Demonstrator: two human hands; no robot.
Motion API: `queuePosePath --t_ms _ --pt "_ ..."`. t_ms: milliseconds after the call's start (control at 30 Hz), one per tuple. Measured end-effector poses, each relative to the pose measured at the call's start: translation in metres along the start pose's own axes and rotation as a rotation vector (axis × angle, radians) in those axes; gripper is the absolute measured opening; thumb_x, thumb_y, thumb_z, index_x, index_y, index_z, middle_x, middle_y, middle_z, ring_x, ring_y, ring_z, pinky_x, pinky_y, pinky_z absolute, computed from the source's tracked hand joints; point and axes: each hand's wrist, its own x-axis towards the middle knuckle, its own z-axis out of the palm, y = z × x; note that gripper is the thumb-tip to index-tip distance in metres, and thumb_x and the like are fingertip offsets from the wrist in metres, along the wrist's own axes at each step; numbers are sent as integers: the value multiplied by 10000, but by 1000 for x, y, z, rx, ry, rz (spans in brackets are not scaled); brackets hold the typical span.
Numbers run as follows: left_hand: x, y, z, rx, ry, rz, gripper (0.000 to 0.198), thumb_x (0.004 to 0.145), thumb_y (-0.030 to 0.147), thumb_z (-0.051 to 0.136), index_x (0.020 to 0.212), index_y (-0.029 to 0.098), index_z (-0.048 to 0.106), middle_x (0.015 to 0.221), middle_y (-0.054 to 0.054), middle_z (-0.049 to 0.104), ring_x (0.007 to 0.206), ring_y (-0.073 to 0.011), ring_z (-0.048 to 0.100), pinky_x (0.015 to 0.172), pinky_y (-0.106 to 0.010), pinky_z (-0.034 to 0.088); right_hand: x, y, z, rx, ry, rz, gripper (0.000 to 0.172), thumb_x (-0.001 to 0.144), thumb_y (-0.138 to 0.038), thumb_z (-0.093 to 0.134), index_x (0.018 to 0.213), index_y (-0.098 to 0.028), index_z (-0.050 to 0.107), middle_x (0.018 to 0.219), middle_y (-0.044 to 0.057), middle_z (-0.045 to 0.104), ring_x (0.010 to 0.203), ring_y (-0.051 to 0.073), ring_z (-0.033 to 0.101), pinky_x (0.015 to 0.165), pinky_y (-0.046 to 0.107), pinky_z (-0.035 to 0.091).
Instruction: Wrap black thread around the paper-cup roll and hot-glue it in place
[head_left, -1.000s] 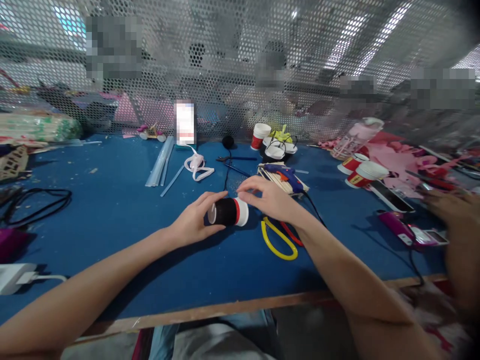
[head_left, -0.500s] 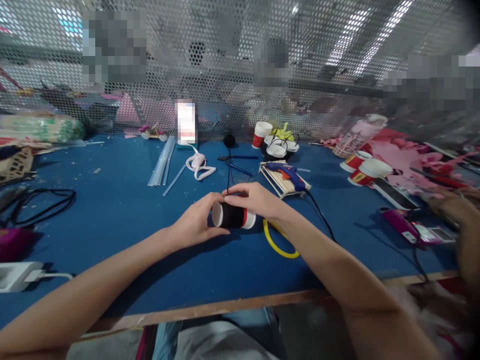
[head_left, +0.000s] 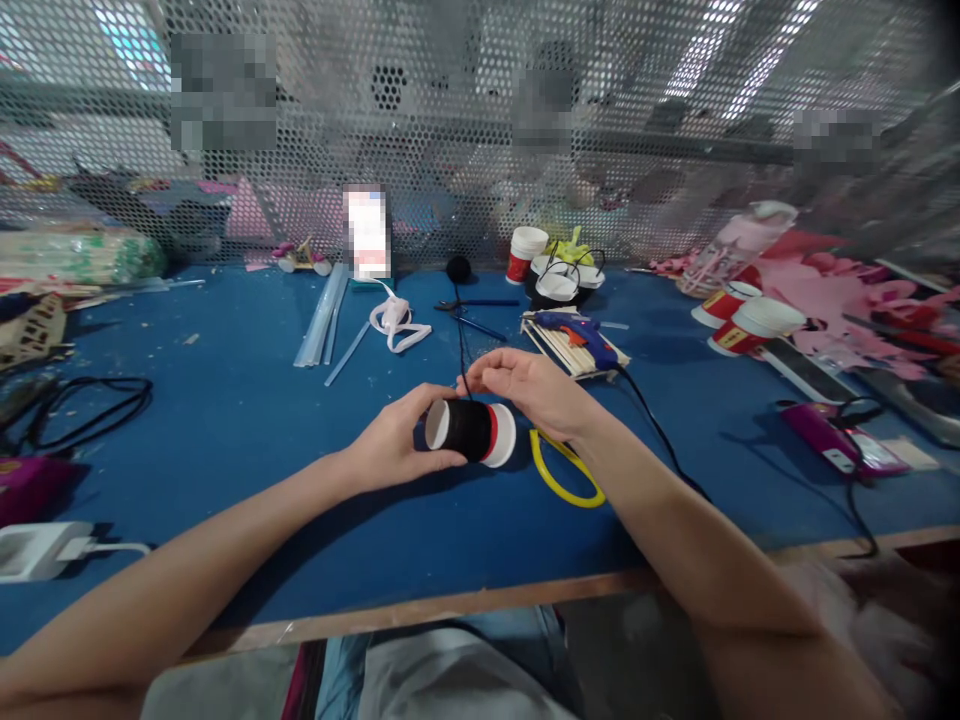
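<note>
Nearer than and left of the glue gun [head_left: 576, 336], the left hand [head_left: 394, 440] grips the yarn-wrapped paper cup [head_left: 471, 431], liable to unwind if the right hand [head_left: 536, 390], half-curled, pinch unclear, lets the black yarn [head_left: 460, 345] slacken.

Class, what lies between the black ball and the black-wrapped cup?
In the head view: blue-handled pliers, a black strand and, nearest the cup, the fingers of the right hand.
</note>
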Motion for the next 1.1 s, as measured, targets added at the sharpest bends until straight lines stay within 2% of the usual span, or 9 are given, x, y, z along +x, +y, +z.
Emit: queuePosePath --t_ms 133,300,500,600,833,1100 --pt "0 0 -1 -21 -24 -18 598 701 383 677 1204 189 418 1177 -120 527 1045 -243 548 862 -374 480 -5 2 2 -28 58 4 267 679 -297 697 894 -195 577 839 12 650 811 125 608 778 299 465" --pt "0 -2 0 -146 -39 -158 590 705 389 673 1188 159 425 1073 -108 584 908 -208 598 788 -349 502 -7 3 -2 -19 186 -107 233 669 -255 701 867 -197 594 826 -12 613 784 90 582 768 254 459" --pt "0 -3 2 -328 -44 -262 530 704 381 675 1124 161 438 965 -59 587 837 -177 602 758 -327 504 -5 -3 -6 -55 311 -98 268 642 -290 705 861 -179 597 741 -10 581 663 91 555 613 240 462" --pt "0 -1 2 -370 -61 -279 505 714 386 664 1105 161 439 934 -48 585 831 -174 595 754 -329 502 -3 0 -8 -126 361 -150 244 635 -307 708 810 -185 590 701 -21 577 623 87 544 599 247 466" --pt "0 4 1 -281 -115 -243 510 727 378 649 1132 161 427 994 -70 581 856 -179 597 747 -313 507 1 13 -10 -221 343 -216 187 663 -297 690 802 -202 609 742 -16 607 692 104 572 690 277 481" --pt "-1 10 0 -260 -118 -193 517 726 347 655 1143 165 410 946 -53 557 784 -146 583 721 -290 513 2 20 -10 -260 311 -187 191 676 -307 679 815 -195 610 744 -7 619 681 107 577 684 288 487"
